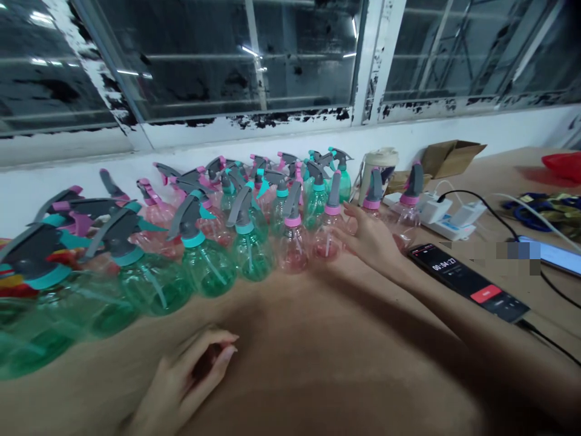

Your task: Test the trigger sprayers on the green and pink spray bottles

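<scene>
My right hand (370, 236) reaches to a pink spray bottle (324, 243) in the front row, its thumb and fingers closed on the bottle's right side. This bottle stands upright, with a grey trigger head and a pink collar. Left of it is another pink spray bottle (293, 251), then a green spray bottle (253, 257) with a turquoise collar. Nearer to me, my left hand (188, 378) hovers over or rests on the table, fingers curled and thumb tip close to the index tip. Nothing shows in its hollow.
Several more green bottles (154, 281) and pink ones crowd the wooden table (290, 351) along the wall. To the right are a phone (467, 281) showing a timer, a white power strip (447, 227), cables and a cardboard box (449, 158). A white container (379, 163) stands behind.
</scene>
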A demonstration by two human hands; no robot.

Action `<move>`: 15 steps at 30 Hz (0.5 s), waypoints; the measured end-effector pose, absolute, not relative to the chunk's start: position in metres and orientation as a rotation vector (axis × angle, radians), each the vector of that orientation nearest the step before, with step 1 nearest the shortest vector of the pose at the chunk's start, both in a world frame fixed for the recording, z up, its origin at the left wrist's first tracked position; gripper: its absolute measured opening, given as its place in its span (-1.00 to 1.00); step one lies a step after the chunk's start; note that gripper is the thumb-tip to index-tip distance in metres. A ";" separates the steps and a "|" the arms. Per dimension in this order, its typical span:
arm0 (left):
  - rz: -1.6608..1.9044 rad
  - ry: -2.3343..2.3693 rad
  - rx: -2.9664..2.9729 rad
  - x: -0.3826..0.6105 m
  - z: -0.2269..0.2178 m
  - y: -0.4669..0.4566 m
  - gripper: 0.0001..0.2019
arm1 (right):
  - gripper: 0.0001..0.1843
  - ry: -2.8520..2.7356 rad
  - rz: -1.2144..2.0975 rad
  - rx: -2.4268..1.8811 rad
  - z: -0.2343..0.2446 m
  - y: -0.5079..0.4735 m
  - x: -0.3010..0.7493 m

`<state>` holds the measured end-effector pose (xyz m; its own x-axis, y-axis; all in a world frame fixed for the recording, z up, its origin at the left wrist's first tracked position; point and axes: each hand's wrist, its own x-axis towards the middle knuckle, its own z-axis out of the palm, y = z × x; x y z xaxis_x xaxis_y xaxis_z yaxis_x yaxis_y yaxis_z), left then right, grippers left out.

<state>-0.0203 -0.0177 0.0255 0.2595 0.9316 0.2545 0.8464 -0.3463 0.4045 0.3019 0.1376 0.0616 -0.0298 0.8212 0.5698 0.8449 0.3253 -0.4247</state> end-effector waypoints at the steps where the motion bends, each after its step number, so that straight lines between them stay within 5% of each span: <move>1: 0.683 1.666 2.349 -0.020 0.026 -0.018 -0.86 | -0.34 -1.838 -0.024 -1.514 0.061 0.139 0.298; 15: 0.665 1.645 2.309 -0.012 0.035 -0.020 -0.86 | -0.45 -2.000 -0.121 -1.620 0.069 0.093 0.305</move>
